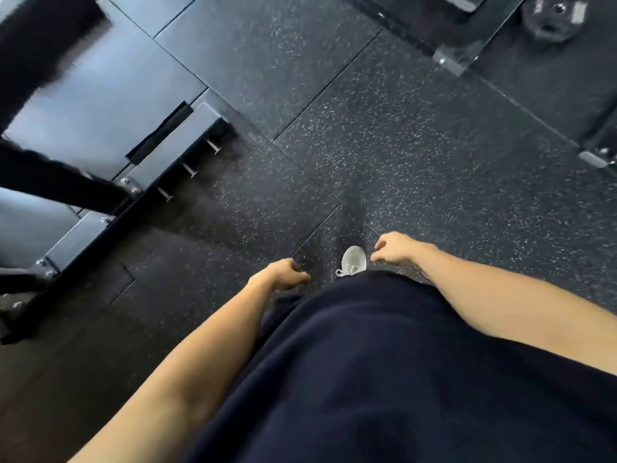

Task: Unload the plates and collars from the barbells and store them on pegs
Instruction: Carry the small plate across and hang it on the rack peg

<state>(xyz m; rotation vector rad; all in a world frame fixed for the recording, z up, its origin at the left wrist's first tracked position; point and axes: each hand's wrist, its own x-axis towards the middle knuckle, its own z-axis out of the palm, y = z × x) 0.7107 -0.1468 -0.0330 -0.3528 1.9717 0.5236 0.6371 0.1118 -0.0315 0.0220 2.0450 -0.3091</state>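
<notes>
My left hand (282,275) hangs low with its fingers loosely curled, holding nothing, and my right hand (395,248) hangs beside it the same way, half-closed and empty, with one white lace-up shoe (353,261) on the floor between them and my dark navy top (384,362) filling the bottom of the view. Reading from the left, I see a black steel rack base (140,172) bolted along a smooth dark platform, with three short silver pegs (191,169) sticking out of its side, all of them bare. The middle is only black rubber flooring flecked with white (384,145). At the far upper right a round black weight plate (551,15) lies near another black frame foot (457,58); it is blurred, so I cannot tell whether it sits on the floor or on a sleeve. No barbell or collar shows here. I judge this a walk between loads: with empty hands and those pegs unfilled, at least that plate seems left to store, though how much is already done I cannot say.
</notes>
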